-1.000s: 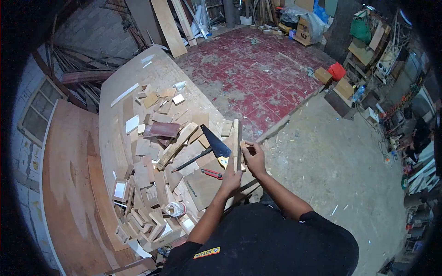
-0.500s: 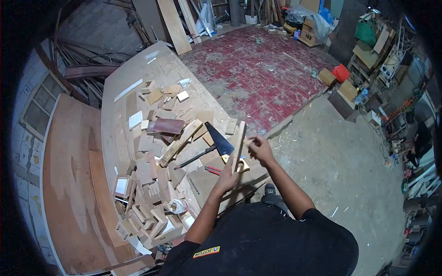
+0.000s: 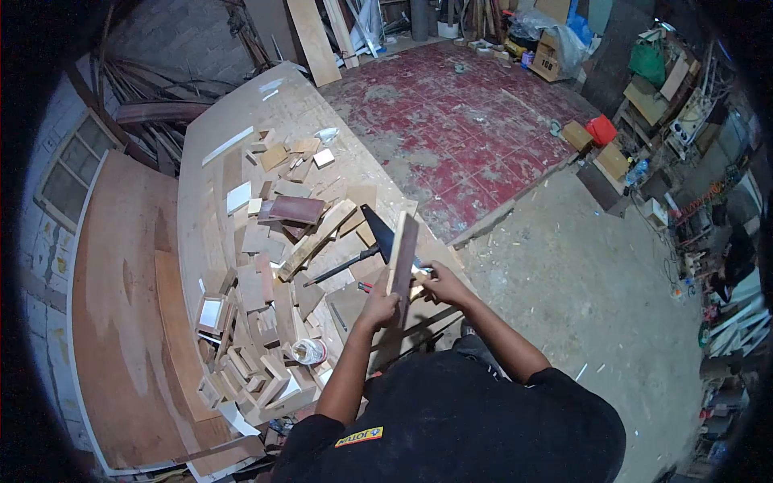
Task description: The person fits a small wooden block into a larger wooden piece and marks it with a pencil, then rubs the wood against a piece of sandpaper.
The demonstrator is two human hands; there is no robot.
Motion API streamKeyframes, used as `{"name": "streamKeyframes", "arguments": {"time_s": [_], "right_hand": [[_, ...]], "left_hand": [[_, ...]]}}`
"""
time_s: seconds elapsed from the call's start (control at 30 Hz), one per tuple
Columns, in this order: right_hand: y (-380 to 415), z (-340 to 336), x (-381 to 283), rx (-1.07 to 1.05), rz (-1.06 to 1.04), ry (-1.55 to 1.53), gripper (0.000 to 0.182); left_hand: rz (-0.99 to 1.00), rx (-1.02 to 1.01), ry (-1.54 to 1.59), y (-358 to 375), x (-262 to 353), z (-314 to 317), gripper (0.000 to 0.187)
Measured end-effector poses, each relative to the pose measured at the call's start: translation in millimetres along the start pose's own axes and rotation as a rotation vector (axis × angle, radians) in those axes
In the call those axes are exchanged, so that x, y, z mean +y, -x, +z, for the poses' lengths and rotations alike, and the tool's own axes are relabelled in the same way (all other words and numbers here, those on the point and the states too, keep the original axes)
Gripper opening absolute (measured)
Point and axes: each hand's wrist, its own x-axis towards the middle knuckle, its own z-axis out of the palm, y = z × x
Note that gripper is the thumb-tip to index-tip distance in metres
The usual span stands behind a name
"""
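Observation:
My left hand is closed around the lower part of a wooden strip, held upright on edge above the workbench. One face of the strip is dark brown, its edge pale. My right hand is closed in a pinch beside the strip's right side; what its fingertips hold is too small to make out. Behind the strip lies a handsaw with a dark blade, its handle mostly hidden. A dark long-handled tool rests left of the saw. Red-handled pliers show partly beside my left hand.
Wood offcuts cover the workbench, with small wooden frames nearer me. An open white tub stands among them. A large plywood sheet leans at left. Right of the bench is concrete floor, then a raised red tiled floor.
The strip has turned, so its dark face now shows, and shifted slightly left. My right hand has moved down and left, close against it.

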Motion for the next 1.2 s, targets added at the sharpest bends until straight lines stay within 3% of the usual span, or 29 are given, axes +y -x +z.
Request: {"name": "streamKeyframes", "arguments": {"time_s": [0.13, 0.2, 0.23, 0.3, 0.37, 0.47, 0.57, 0.63, 0.67, 0.77, 0.8, 0.93, 1.2], "right_hand": [[-43.0, -42.7, 89.1, 0.085, 0.229, 0.192, 0.054], [-56.4, -53.4, 151.4, 0.393, -0.137, 0.68, 0.067], [-55.0, -49.8, 147.3, 0.378, -0.136, 0.684, 0.067], [-54.5, -38.7, 138.0, 0.352, 0.258, 0.507, 0.074], [-56.9, -23.6, 129.5, 0.341, 0.256, 0.488, 0.071], [-57.4, -3.7, 113.6, 0.375, 0.184, 0.659, 0.066], [-58.8, 15.0, 103.1, 0.354, 0.172, 0.712, 0.059], [-58.7, 32.2, 97.8, 0.366, 0.161, 0.712, 0.051], [-57.7, 38.7, 99.7, 0.383, 0.123, 0.695, 0.049], [-63.9, 52.5, 111.3, 0.368, 0.054, 0.66, 0.045], [-66.2, 56.3, 111.4, 0.348, 0.029, 0.635, 0.043], [-74.4, 70.6, 109.9, 0.249, -0.039, 0.601, 0.041], [-79.4, 82.8, 101.0, 0.172, -0.029, 0.607, 0.046]], "left_hand": [[-0.162, 0.124, 0.028, 16.9, -103.3, -14.5, 0.068], [-0.082, 0.261, -0.184, 34.5, -141.7, -20.4, 0.064], [-0.093, 0.27, -0.181, 43.6, -122.7, -22.7, 0.064], [-0.265, 0.371, 0.173, 69.2, -85.1, -31.7, 0.06], [-0.343, 0.412, 0.164, 85.5, -87.2, -35.4, 0.056], [-0.244, 0.613, 0.156, 107.9, -94.6, -33.2, 0.054], [-0.299, 0.573, 0.152, 125.5, -91.9, -36.2, 0.056], [-0.469, 0.425, 0.139, 134.9, -76.6, -34.9, 0.058], [-0.427, 0.558, 0.075, 137.2, -66.5, -25.9, 0.064], [-0.283, 0.57, -0.005, 144.1, -65.6, -15.9, 0.071], [-0.319, 0.562, 0.123, 145.0, -66.9, -13.5, 0.076], [-0.348, 0.535, 0.003, 146.9, -76.2, -12.8, 0.075], [-0.38, 0.51, 0.147, 136.5, -51.4, -13.9, 0.07]]}}
